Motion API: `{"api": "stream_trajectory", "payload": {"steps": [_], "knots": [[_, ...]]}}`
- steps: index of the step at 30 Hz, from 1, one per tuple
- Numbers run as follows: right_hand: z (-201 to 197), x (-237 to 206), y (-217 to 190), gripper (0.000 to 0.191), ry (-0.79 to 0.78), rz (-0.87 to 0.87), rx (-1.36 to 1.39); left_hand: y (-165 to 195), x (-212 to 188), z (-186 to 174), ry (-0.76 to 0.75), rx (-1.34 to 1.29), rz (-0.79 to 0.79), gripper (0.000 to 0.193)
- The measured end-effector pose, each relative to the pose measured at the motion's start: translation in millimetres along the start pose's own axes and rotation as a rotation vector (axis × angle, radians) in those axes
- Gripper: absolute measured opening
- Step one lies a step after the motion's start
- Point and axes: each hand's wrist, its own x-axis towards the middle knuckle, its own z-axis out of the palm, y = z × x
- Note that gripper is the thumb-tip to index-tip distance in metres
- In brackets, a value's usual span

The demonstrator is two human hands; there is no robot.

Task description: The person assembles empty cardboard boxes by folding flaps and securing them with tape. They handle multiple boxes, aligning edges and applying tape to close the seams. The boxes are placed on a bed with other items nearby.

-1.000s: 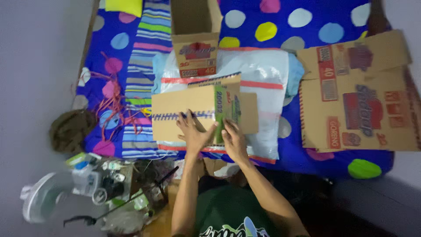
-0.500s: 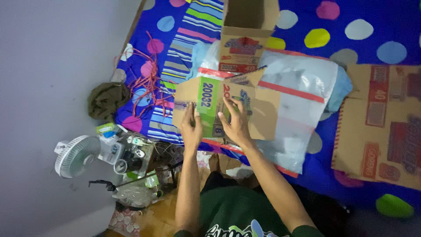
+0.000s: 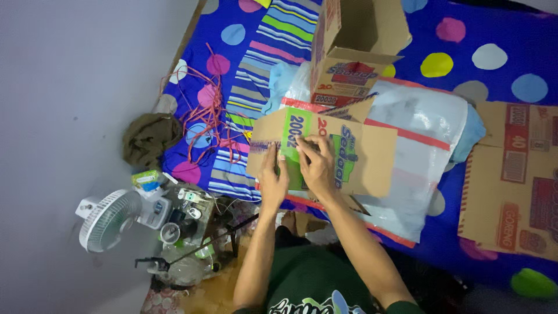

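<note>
A flattened cardboard box (image 3: 360, 154) with green and blue print lies on a white plastic sack (image 3: 427, 125) on the bed. My left hand (image 3: 273, 177) presses flat on the box's left part, fingers spread. My right hand (image 3: 317, 163) rests beside it on the green printed panel, fingertips pinching at the cardboard's surface near the left hand. Both forearms reach up from the bottom of the head view.
An open upright cardboard box (image 3: 354, 49) stands behind the flat one. Another flattened carton (image 3: 517, 180) lies at the right. Red string (image 3: 206, 110) is tangled on the polka-dot blue sheet (image 3: 494, 35). A small white fan (image 3: 107, 218), clutter and a dark cloth (image 3: 148, 136) sit on the floor at left.
The view has swung so the scene sits further right and closer. Both hands stay on the flattened box, and the right hand has drawn closer to the left on the green panel.
</note>
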Motion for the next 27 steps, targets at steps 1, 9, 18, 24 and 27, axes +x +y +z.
{"api": "stream_trajectory", "payload": {"steps": [1, 9, 18, 24, 27], "knots": [[4.8, 1.8, -1.7, 0.033, 0.011, -0.008, -0.024, -0.6, 3.0, -4.0, -0.016, -0.011, 0.0, 0.048], [32.6, 15.8, 0.2, 0.02, -0.009, 0.151, -0.022, -2.9, 19.8, -18.6, -0.066, -0.057, 0.042, 0.048], [39.7, 19.5, -13.1, 0.015, 0.029, 0.087, -0.164, -11.3, 16.5, -14.9, -0.134, 0.016, 0.102, 0.084], [39.2, 17.0, -20.2, 0.016, 0.071, -0.012, -0.213, -18.3, 12.4, -14.1, -0.163, 0.006, 0.105, 0.085], [37.2, 13.5, -21.9, 0.014, 0.043, 0.067, -0.181, -17.7, 10.9, -15.0, -0.176, -0.006, 0.112, 0.084]]}}
